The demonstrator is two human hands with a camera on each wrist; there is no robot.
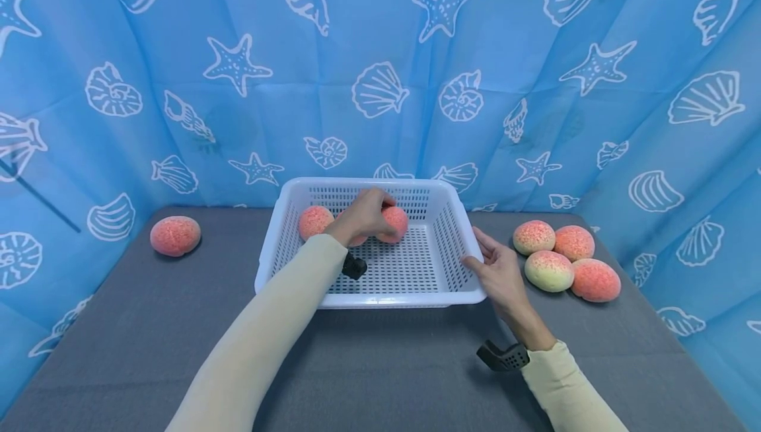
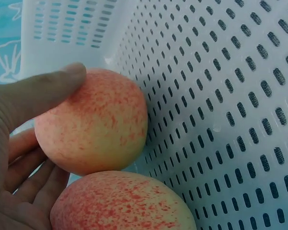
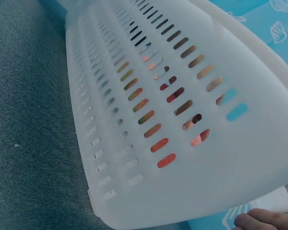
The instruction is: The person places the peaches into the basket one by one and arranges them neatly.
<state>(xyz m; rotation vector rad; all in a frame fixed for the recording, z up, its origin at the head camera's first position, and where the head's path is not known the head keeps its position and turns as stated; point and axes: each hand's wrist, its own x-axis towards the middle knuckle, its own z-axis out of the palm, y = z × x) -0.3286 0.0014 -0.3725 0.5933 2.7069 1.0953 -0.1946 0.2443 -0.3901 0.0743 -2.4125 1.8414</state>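
Inside the white plastic basket (image 1: 386,300), my left hand (image 1: 362,213) holds a pink-red peach (image 1: 394,224), its thumb over the top and fingers round the far side. The left wrist view shows this peach (image 2: 96,124) close to the perforated basket surface, with a second peach (image 2: 125,203) right against it. Another peach (image 1: 315,221) lies at the basket's left, and one between is mostly hidden by my hand. At the basket's right end, my right hand (image 1: 502,278) grips the rim, thumb over it and fingers outside; only fingertips (image 3: 266,219) show in the right wrist view.
Several peaches (image 1: 548,271) sit grouped on the grey tablecloth (image 1: 392,372) right of my right hand. One more peach (image 1: 175,236) lies alone at the far left. A blue curtain (image 1: 380,135) with white shells and starfish hangs behind and along the table's sides.
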